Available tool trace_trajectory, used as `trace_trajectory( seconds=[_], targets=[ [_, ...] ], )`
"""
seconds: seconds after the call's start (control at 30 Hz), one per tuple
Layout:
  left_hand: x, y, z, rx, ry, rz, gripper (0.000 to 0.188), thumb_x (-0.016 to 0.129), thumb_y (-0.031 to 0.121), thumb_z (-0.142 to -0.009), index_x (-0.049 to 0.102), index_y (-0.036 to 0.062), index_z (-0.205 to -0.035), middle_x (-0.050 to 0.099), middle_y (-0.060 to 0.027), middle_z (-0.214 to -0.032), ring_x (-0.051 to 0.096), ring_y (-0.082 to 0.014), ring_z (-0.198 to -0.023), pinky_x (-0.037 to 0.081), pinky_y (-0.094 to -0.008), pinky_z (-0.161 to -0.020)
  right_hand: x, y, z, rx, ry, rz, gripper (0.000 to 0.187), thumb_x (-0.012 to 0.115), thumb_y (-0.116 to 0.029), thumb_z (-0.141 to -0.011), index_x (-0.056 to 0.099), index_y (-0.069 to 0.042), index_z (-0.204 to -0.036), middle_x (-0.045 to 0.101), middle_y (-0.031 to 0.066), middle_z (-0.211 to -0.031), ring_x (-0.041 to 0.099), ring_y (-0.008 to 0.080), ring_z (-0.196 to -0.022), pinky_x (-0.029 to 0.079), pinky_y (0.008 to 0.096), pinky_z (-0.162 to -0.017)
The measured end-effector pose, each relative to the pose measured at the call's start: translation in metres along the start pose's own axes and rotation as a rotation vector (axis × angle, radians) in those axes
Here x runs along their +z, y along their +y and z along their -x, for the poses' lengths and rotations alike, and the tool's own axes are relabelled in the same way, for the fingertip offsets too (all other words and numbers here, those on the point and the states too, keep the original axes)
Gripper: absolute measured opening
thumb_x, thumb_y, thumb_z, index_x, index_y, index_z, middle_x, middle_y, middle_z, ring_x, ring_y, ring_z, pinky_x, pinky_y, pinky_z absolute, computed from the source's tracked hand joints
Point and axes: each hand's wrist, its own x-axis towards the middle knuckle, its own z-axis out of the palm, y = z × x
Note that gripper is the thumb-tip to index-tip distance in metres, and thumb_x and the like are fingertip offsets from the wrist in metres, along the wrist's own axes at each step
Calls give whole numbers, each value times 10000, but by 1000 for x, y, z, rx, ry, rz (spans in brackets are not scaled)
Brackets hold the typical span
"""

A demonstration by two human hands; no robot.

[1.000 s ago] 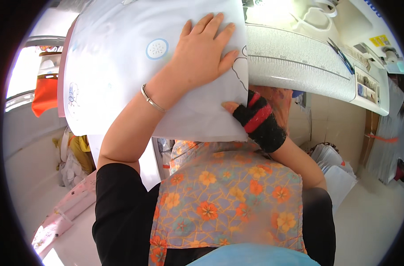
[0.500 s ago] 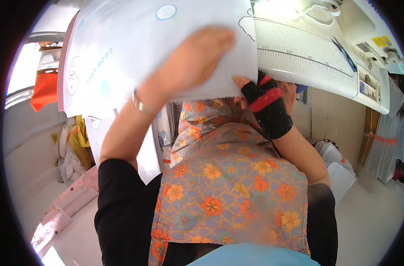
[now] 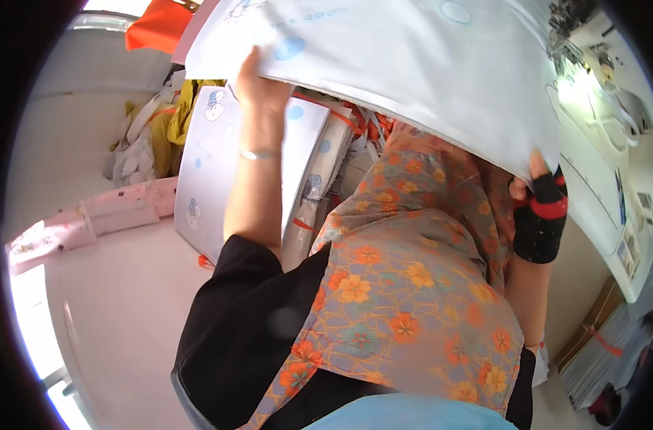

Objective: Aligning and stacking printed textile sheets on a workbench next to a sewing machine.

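Observation:
A large white fabric sheet [image 3: 420, 68] with pale blue printed motifs spreads in front of me, its near edge slanting down to the right. My bare left hand [image 3: 263, 87], with a bracelet at the wrist, is closed on this edge near its left end, thumb on top. At the near right corner my right hand [image 3: 543, 211], in a black and red fingerless glove, pinches the cloth with its thumb above. The fingers under the sheet are mostly hidden. Soft creases run across the cloth between both hands.
A sewing machine [image 3: 604, 54] with a lit needle area stands at the far right, beside its white bed with a ruler scale [image 3: 592, 183]. Similar printed panels [image 3: 251, 154] are stacked at my left, near yellow cloth [image 3: 187, 118]. Bundled grey sheets [image 3: 602, 376] lie lower right.
My left hand has gone from lying on top of the sheet to gripping its near edge further left. My right hand keeps its corner. The whole view has turned.

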Motion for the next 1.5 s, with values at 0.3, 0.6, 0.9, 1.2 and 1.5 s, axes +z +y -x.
trace_trajectory(
  seconds=[0.3,0.6,0.9,1.2,1.5],
  targets=[
    [-36,196,-150,391,106,-263,377,510,139,-945,507,-68,-1260,568,-184,-1272,577,-308,-1145,462,-452,-1021,-7,5,2,31,82,-74,275,651,-227,-896,581,-19,-1061,560,34,-657,452,113,-489,368,245,-471],
    [-75,110,-151,841,386,-1733,498,625,72,-875,480,-13,-1344,566,-190,-1284,557,-274,-1173,455,-338,-993,15,22,7,212,237,173,255,733,-221,-851,630,-52,-1012,658,35,-736,577,109,-492,438,208,-432],
    [175,-92,96,791,-1476,-1222,755,721,420,-805,450,-3,-1368,462,-180,-1404,407,-352,-1330,282,-488,-1132,13,12,11,188,68,191,296,712,-268,-858,651,-21,-1009,680,92,-754,646,140,-578,505,256,-490],
    [164,-114,126,1105,-1314,-1540,509,548,104,-790,532,6,-1289,523,-133,-1331,486,-298,-1252,392,-476,-1047,-41,21,13,109,-134,368,205,677,-106,-829,660,-22,-1015,692,103,-788,671,181,-686,535,288,-643],
    [155,-112,124,1023,-1350,-1500,493,550,67,-766,555,-13,-1253,546,-146,-1296,521,-302,-1208,420,-458,-1013,-41,31,-23,-1239,-17,1211,432,635,-30,-651,641,-99,-1078,645,114,-1056,620,314,-950,487,441,-812]
  ],
)
